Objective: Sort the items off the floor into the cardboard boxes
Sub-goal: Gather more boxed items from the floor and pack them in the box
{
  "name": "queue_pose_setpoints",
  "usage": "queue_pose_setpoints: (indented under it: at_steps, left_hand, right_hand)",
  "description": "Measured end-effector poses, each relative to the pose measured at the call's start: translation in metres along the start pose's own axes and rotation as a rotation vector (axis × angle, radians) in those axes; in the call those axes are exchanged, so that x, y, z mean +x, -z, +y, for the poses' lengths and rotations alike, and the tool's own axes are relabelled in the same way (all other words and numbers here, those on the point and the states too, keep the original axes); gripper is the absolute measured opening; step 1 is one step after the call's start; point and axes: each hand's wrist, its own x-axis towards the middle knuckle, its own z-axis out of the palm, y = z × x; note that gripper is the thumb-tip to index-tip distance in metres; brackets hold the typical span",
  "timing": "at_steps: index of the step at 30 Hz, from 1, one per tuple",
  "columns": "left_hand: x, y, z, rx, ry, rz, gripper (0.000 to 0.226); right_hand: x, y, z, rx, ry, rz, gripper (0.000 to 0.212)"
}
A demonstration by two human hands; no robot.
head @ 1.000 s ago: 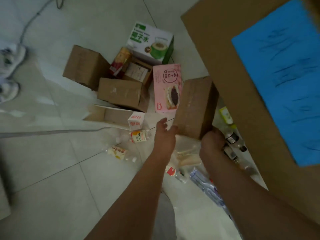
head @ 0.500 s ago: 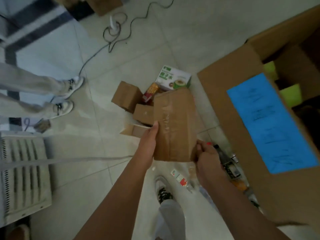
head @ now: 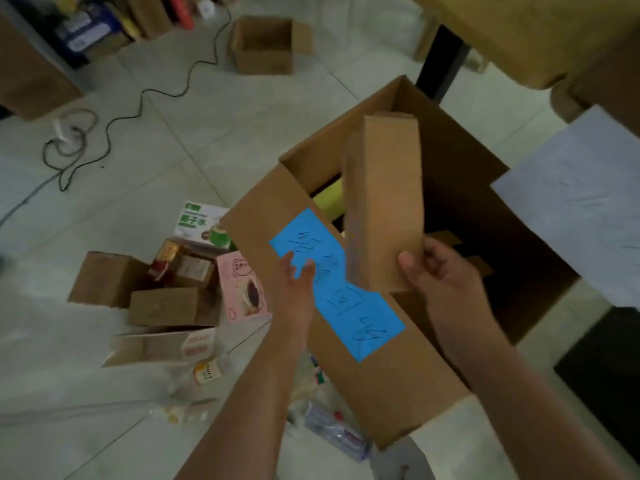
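Note:
My right hand (head: 441, 271) grips the lower end of a small brown carton (head: 382, 206), held upright over the opening of the big cardboard box (head: 381, 368) with a blue handwritten label (head: 336, 282). A yellow-green item (head: 329, 202) lies inside that box. My left hand (head: 294, 275) hovers with fingers apart over the blue label, holding nothing. On the floor to the left lie a pink snack box (head: 242, 285), a white-and-green drink box (head: 204, 223), brown cartons (head: 166, 306) and small bottles (head: 207, 371).
A smaller open cardboard box (head: 263, 45) stands on the far floor. A black cable (head: 138, 109) snakes across the tiles at left. A second box with a white label (head: 581, 206) is at right. Clear plastic packets (head: 336, 427) lie near my feet.
The small brown carton rose from the floor pile and moved right, over the big box's opening. My left hand let go of it; the right hand alone holds it.

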Motion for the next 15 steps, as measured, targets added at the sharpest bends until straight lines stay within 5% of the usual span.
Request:
queue_pose_setpoints:
  at_steps: [7,11,15]
  left_hand:
    - [-0.005,-0.110,-0.037,0.306,0.102,-0.133,0.092]
    - [-0.002,-0.120,-0.056,0.470,0.078,-0.074,0.086]
    - [-0.002,-0.115,-0.064,0.555,0.039,-0.060,0.089]
  right_hand:
    - [0.064,0.097,0.060,-0.806,0.044,0.120,0.044]
    - [0.076,0.094,0.107,-1.212,-0.025,-0.203,0.037]
    - [0.075,0.095,0.138,-1.214,-0.318,-0.453,0.026]
